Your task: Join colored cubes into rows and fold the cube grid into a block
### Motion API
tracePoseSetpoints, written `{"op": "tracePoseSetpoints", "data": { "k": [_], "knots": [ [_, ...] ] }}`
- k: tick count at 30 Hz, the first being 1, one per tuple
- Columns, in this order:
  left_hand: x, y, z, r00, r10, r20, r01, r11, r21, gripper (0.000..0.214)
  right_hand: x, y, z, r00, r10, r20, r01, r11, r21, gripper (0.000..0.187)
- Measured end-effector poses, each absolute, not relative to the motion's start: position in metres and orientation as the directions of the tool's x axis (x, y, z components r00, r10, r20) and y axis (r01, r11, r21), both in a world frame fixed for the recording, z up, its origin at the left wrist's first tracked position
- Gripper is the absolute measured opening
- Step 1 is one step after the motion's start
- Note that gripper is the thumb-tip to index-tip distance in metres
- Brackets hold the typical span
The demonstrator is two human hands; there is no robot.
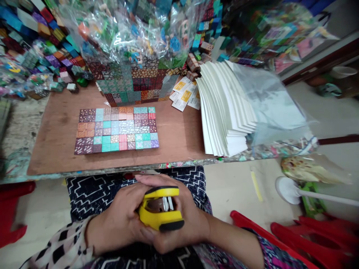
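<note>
Yellow tool sits between the left hand and the right hand, above the lap and apart from the table. The fingers of both hands are curled closed around it, many of them hidden; how tightly they press, I cannot tell. Its two arms stand apart, bright metal showing between them with nothing visible caught there. The step in hand looks like simply holding it; any use would likely call for one hand to loosen and the other to settle its grip. Patterned cloth covers the lap. To either side, on pale floor, are red plastic seats, and at right a white disc on a rod. On the table lies a brown board, bearing a neat panel of printed blocks at left and a fanned stack of white sheets at right, with a clear bag just beside it. Farther back are small cards, a larger block wall, bulging bags of figures and loose blocks heaped at left.
</note>
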State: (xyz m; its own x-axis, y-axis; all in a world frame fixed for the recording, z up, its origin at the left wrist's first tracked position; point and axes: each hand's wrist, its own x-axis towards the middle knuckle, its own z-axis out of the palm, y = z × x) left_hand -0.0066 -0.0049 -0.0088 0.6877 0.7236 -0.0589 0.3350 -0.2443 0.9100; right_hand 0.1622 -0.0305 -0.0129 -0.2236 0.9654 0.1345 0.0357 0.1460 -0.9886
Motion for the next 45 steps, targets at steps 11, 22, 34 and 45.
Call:
{"op": "tracePoseSetpoints", "data": {
  "k": [11,22,34,45],
  "knots": [
    [0.001,-0.003,0.001,0.644,0.727,-0.239,0.444,-0.100,0.891,0.058,0.164,-0.029,-0.010,-0.278,0.960,-0.018,0.045,-0.006,-0.999,0.065],
    [0.003,0.000,0.002,0.677,0.695,-0.244,0.436,-0.111,0.893,0.053,0.170,-0.026,-0.011,-0.365,0.931,0.022,-0.039,0.008,-0.999,0.076],
    [-0.002,-0.002,-0.003,0.684,0.699,-0.209,0.408,-0.130,0.904,0.046,0.169,-0.025,-0.008,-0.362,0.931,0.055,-0.052,0.039,-0.998,0.072],
    [0.000,-0.003,0.002,0.681,0.700,-0.215,0.418,-0.130,0.899,0.049,0.171,-0.023,-0.005,-0.379,0.925,0.019,-0.025,0.011,-1.000,0.083]
  ]
}}
